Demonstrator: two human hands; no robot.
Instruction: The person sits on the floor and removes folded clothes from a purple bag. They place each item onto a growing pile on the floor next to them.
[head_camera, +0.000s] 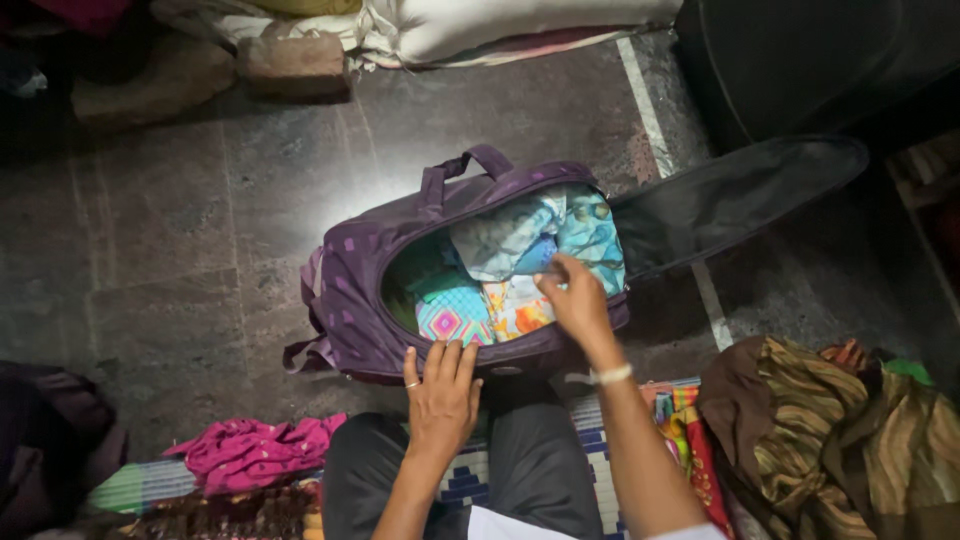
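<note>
Head view gives us one purple duffel bag (360, 290) at twelve o'clock, unzipped, its long axis running nine to three. Our left hand (440, 395) lies flat and unclenched on its near rim; our right hand (575, 300), the nearer, pinches the folded clothes (520, 260) inside. We count two hands, one magenta cloth (250, 450) at eight o'clock.

We see a dim scene, one bright pool of light from above on the floor (300, 190) and the purple bag (360, 290). Corners fall off to near black, vignette-like. Soft shadows under the bag. Mild softness overall, edges murky, no strong glare.
</note>
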